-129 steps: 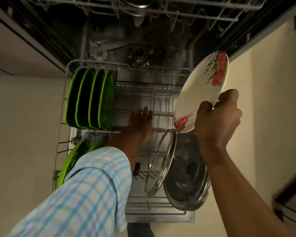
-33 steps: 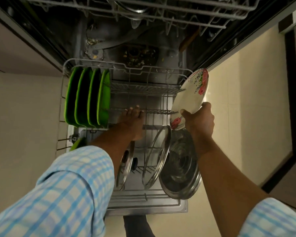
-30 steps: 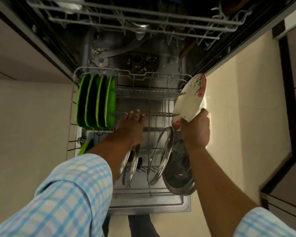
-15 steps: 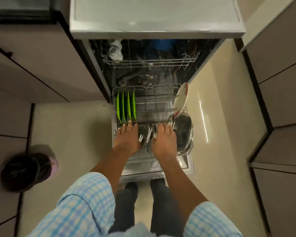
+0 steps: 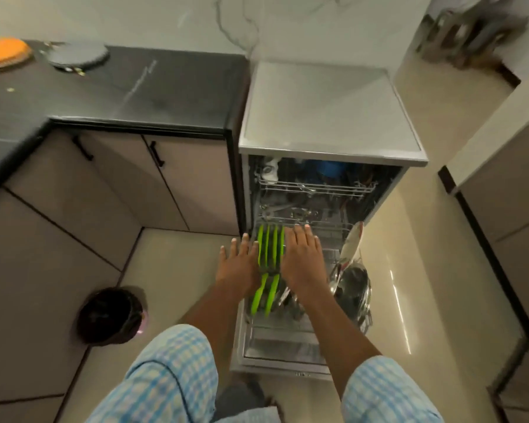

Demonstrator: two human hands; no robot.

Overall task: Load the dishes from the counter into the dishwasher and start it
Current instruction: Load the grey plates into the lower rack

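1. Green plates on edge in the lower rack, drawn out in front of the dishwasher; floral plate and steel lids along the rack's right side.
2. Left hand and right hand flat, fingers straight, holding nothing, above the green plates; contact hard to tell.
3. Likely step: slide the rack into the dishwasher. Push evenly on the rack's front rim, not on the plates; go slowly, to avoid tipping anything.
4. Check first the black counter left of the dishwasher: orange disc and grey round dish at its far end, perhaps yet to load.
5. Cream tiled floor around the dishwasher; dark bin to its left; beige cabinets under the counter.
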